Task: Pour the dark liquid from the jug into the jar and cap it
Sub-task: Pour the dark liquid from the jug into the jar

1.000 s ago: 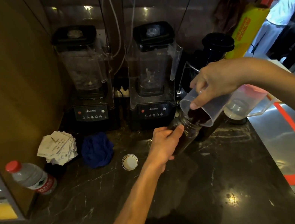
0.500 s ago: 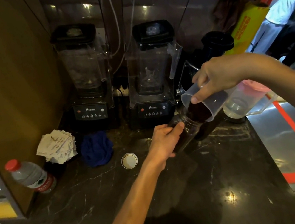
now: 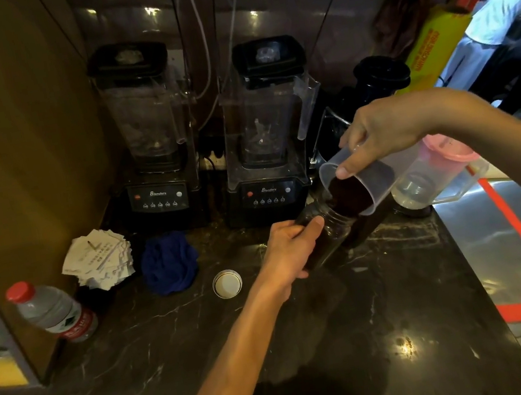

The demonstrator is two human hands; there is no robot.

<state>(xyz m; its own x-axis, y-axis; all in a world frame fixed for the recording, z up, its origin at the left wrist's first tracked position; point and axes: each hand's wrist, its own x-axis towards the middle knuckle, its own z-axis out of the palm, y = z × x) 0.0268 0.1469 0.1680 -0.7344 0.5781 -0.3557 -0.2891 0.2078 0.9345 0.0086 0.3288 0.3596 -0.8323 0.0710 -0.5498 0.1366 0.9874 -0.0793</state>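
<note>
My right hand (image 3: 383, 130) grips a clear plastic jug (image 3: 377, 176) and holds it tipped down to the left. Dark liquid pools at the jug's lip, which rests over the mouth of a glass jar (image 3: 332, 230). The jar stands tilted on the dark marble counter (image 3: 313, 344), and my left hand (image 3: 290, 247) is wrapped round its body, hiding most of it. The jar looks dark inside. Its round lid (image 3: 227, 284) lies flat on the counter to the left of my left hand, white inside facing up.
Two black blenders (image 3: 148, 140) (image 3: 270, 133) stand at the back, a black juicer (image 3: 377, 79) to their right. A second clear jug with a pink lid (image 3: 443, 175) sits behind my right hand. A blue cloth (image 3: 169, 262), paper slips (image 3: 99, 258) and a water bottle (image 3: 53, 312) lie at left.
The jug has tipped a little steeper over the jar's mouth and the dark liquid has moved toward its lip. Both hands keep their hold.
</note>
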